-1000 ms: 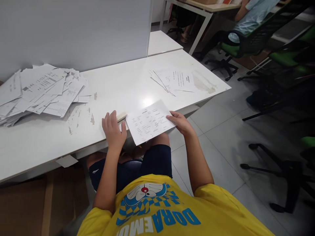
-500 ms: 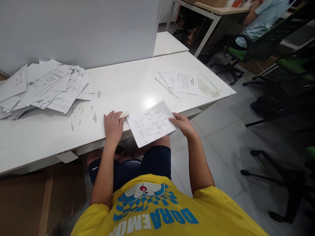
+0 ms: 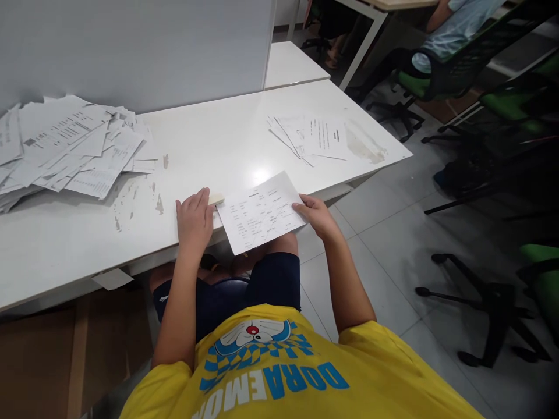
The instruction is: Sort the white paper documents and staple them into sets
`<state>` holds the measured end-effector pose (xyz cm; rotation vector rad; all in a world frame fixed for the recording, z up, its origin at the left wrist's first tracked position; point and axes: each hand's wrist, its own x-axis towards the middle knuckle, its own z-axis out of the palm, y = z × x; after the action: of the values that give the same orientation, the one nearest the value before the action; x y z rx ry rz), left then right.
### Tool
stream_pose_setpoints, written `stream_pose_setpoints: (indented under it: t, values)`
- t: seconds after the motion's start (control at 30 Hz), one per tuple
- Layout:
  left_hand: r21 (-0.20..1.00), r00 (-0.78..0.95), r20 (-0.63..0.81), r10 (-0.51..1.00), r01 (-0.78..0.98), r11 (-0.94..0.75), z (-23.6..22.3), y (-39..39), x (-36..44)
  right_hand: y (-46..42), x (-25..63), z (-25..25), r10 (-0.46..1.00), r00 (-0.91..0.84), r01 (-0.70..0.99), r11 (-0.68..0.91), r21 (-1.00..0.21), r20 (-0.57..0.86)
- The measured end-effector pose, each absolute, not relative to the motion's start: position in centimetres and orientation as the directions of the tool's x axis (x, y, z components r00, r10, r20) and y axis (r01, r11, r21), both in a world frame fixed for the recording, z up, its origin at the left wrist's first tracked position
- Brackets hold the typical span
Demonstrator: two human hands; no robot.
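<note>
My right hand (image 3: 318, 215) pinches the right edge of a white printed sheet (image 3: 262, 214), thumb on top. The sheet is tilted and reaches over the table's front edge above my lap. Against the sheet's left corner lies the tip of a cream-coloured stapler (image 3: 216, 199). My left hand (image 3: 195, 218) covers the rest of that stapler, its fingers closed over it on the tabletop. Whether the sheet's corner is between the stapler's jaws, I cannot tell.
On the white table (image 3: 209, 137), a big messy heap of papers (image 3: 74, 145) lies at the left. A small fanned stack of printed sheets (image 3: 323, 139) is at the right. A grey partition (image 3: 131, 52) stands behind. Office chairs (image 3: 493, 314) and a seated person (image 3: 454, 35) are further right.
The view has shifted slightly, so everything sits a little further left and higher. Both hands keep their hold, and the sheet stays at the stapler's tip.
</note>
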<state>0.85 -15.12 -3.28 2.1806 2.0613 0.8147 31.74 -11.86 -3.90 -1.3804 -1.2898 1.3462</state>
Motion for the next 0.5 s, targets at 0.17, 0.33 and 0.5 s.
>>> stream_pose_setpoints:
  t: [0.17,0.33,0.5]
  values:
    - [0.299,0.068,0.311,0.948,0.940,-0.165,-2.9,-15.0,0.7,-11.4,31.7,-4.0,0.981,-0.082,0.177,-0.160,-0.971,-0.176]
    - [0.245,0.098,0.337,0.936,0.951,-0.187,-3.2,-15.3,0.5,-11.4,31.6,-3.7,0.984,-0.061,0.268,-0.147,-0.952,-0.169]
    - [0.209,0.162,0.374,0.913,0.945,-0.253,-4.1,-15.7,0.3,-12.2,34.2,-1.7,0.986,0.131,0.368,-0.143,-0.919,-0.101]
